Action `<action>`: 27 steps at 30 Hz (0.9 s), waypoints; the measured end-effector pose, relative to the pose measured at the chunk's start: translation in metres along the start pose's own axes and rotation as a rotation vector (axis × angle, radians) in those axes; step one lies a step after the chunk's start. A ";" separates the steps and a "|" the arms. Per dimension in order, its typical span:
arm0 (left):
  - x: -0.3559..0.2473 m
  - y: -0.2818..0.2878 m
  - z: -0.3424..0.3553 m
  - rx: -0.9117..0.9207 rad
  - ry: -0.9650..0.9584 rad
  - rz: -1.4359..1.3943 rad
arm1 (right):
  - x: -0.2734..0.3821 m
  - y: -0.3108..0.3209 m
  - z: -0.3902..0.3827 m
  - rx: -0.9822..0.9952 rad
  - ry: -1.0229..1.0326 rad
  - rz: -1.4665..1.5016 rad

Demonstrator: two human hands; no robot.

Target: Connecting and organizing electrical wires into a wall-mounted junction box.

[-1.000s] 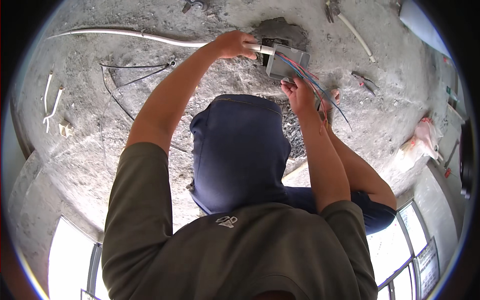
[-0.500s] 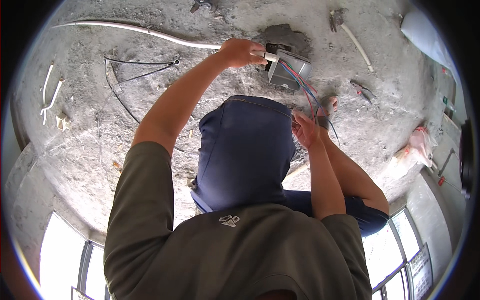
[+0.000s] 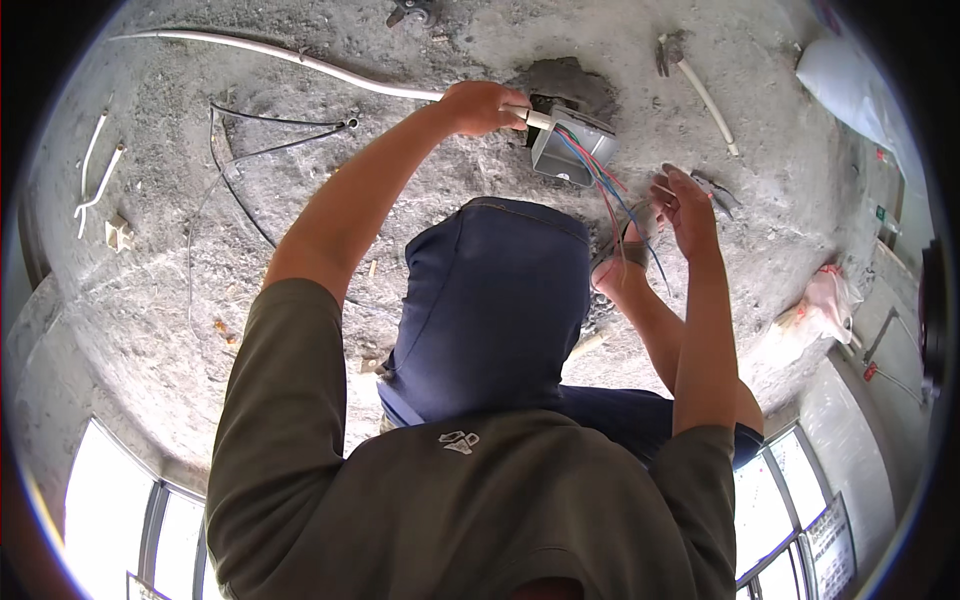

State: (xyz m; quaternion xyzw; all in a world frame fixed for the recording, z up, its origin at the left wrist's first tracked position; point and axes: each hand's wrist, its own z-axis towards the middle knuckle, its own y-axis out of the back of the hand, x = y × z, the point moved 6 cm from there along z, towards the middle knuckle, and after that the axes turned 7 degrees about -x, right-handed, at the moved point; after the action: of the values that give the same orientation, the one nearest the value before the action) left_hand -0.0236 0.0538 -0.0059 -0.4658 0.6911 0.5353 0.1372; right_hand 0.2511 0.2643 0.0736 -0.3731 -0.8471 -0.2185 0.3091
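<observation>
My left hand (image 3: 485, 107) is closed around the end of a long white conduit (image 3: 345, 75), right beside a grey metal junction box (image 3: 570, 150). The box sits tilted by a dark hole in the rough ground. Red, blue and green wires (image 3: 592, 163) come out of the conduit end, cross the box and hang down over its near side. To the right of the wires, my right hand (image 3: 690, 212) is raised with its fingers loosely bent and apart, nothing seen in them. A pair of pliers (image 3: 718, 195) lies just beyond it, partly covered by the fingers.
A hammer (image 3: 697, 85) lies at the far right. Black cable (image 3: 235, 180) loops across the ground at left, near white pipe offcuts (image 3: 100, 180) and a small pale box (image 3: 119, 234). A plastic bag (image 3: 825, 305) is at right. My knee (image 3: 490, 300) rises in the middle.
My right hand has left the spot beside my knee and the wire ends, moving right and away toward the pliers. My left hand stays on the conduit; the box has barely shifted.
</observation>
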 end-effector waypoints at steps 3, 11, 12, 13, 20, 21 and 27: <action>-0.013 0.005 -0.003 0.002 -0.006 0.051 | 0.051 -0.013 -0.019 0.061 0.132 -0.414; -0.018 0.004 -0.011 -0.049 -0.170 0.199 | 0.118 -0.021 -0.113 0.232 0.305 -0.909; -0.025 0.004 -0.014 -0.116 -0.232 0.156 | 0.121 -0.020 -0.125 0.208 0.308 -0.961; -0.032 0.006 -0.016 -0.186 -0.299 0.110 | 0.124 -0.019 -0.137 0.204 0.310 -0.962; -0.052 0.000 -0.006 -0.131 -0.267 0.151 | 0.122 -0.027 -0.164 0.318 0.233 -1.038; -0.053 0.000 -0.004 -0.137 -0.271 0.134 | 0.123 -0.028 -0.162 0.311 0.247 -1.023; -0.045 -0.002 -0.005 -0.225 -0.332 0.080 | 0.131 -0.033 -0.158 0.275 0.341 -0.991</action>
State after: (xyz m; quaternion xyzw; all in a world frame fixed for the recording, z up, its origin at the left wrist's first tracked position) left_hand 0.0033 0.0721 0.0260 -0.3558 0.6128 0.6836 0.1749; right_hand 0.2126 0.2138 0.2715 0.1557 -0.8802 -0.2825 0.3483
